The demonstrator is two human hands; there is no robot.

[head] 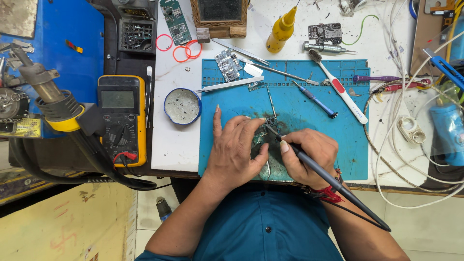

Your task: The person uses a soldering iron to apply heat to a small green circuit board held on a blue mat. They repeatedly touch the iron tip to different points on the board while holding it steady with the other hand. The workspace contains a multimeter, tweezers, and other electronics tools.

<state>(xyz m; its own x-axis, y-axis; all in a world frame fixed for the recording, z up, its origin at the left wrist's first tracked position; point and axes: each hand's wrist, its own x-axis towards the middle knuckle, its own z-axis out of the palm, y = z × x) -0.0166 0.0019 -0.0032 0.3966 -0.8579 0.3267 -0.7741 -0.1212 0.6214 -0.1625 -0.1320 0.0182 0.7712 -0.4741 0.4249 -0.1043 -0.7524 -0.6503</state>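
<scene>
While left fingers [251, 126] pin a board [270, 121] — right fingers [290, 145] grip the soldering iron [333, 181].

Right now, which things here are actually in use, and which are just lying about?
In use: left hand, right hand, soldering iron, small circuit board, blue mat.
Lying about: multimeter, yellow bottle, toothbrush, round tin.

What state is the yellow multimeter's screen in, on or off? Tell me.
Apparently off: the multimeter lies face up left of the blue mat, and its screen shows plain grey, with no digits readable.
</scene>
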